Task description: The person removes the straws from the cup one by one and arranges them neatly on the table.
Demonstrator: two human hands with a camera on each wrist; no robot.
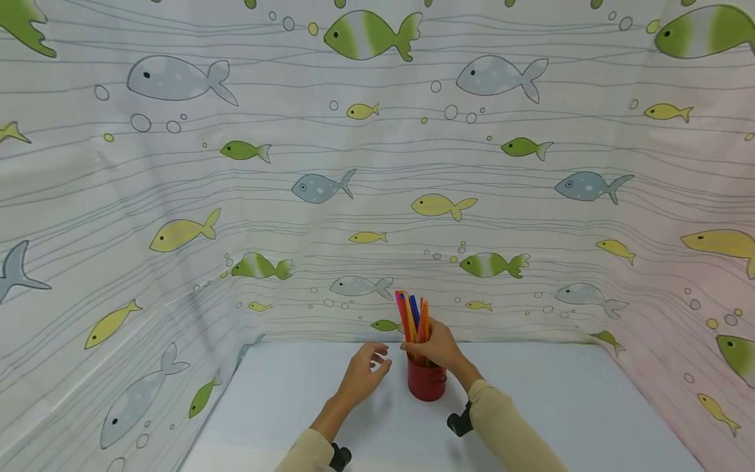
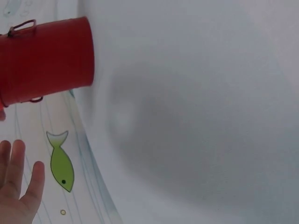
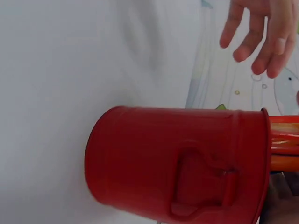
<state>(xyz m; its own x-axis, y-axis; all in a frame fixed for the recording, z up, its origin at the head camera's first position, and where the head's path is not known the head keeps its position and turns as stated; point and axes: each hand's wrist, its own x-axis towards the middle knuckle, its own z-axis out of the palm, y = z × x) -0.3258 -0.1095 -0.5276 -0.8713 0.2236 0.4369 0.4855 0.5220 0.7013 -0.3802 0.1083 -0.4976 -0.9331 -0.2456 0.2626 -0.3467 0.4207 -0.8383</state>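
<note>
Right hand (image 1: pixel 442 347) grips slender sticks (image 1: pixel 409 320); pot (image 1: pixel 425 384) red, smooth, cylindrical.

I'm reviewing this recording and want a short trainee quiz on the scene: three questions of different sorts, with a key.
1. Which hand is around the coloured sticks? A) left B) right C) both D) neither
2. True or false: the red container stands upright on the white table.
3. Fill in: the backdrop is printed with green, yellow and grey ____.

Key:
1. B; the left hand is apart from them.
2. True.
3. Fish.
</note>
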